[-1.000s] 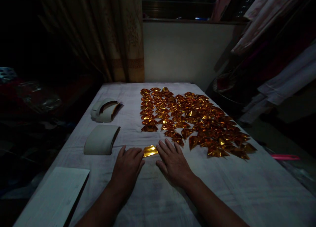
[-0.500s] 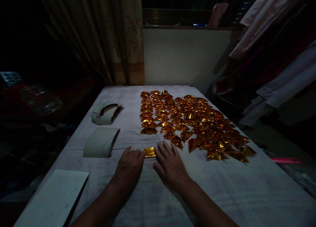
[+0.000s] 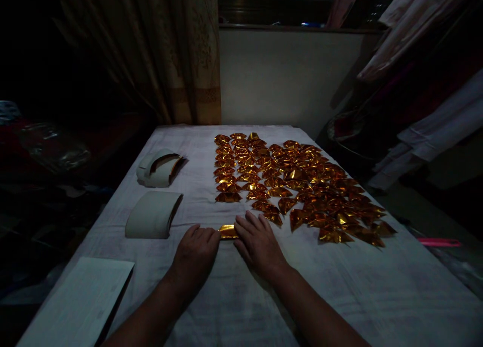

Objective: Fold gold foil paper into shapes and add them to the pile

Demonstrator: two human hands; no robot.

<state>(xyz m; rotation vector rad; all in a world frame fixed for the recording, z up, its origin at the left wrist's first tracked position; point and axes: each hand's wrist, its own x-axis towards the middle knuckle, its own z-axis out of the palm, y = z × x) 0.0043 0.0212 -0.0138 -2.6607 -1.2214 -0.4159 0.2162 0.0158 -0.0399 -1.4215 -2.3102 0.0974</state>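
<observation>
at the near middle of the cloth-covered table [image 3: 339, 286], a gold foil sheet [image 3: 228, 231] is pinned flat between the left hand [image 3: 198, 251] and the right hand [image 3: 258, 244], both laid palm-down with fingers spread, gripping nothing, so a crease can seemingly be pressed in. folded gold pieces [image 3: 294, 186] are ranked beyond it, apparently kept apart from the paper stacks [image 3: 153, 213] on the left. no writing can be read.

It was a dim room in a home. A patterned curtain [image 3: 181, 55] hung by a dark window, clothes [image 3: 426, 85] hung along the right, and a cloth-covered table [image 3: 339, 286] stood against the white wall [image 3: 279, 75] below the sill.
</observation>
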